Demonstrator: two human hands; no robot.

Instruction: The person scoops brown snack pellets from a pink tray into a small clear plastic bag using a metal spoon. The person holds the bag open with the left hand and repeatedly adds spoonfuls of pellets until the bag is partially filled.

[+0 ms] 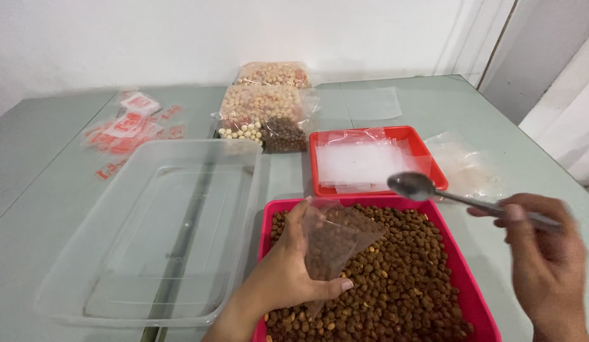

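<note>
Bench (47, 164): pale grey-green top, smooth, two sections meeting at a seam, set against the wall. Wall (180, 38): plain white, evenly lit. White door frame (481, 35) at right, grey panel (548, 50) beside it.

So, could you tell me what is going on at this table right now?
A person's left hand holds a small clear bag open over a pink tray of brown pellets. The right hand holds a metal spoon, seemingly empty, above the tray. A clear plastic tub sits to the left.
</note>
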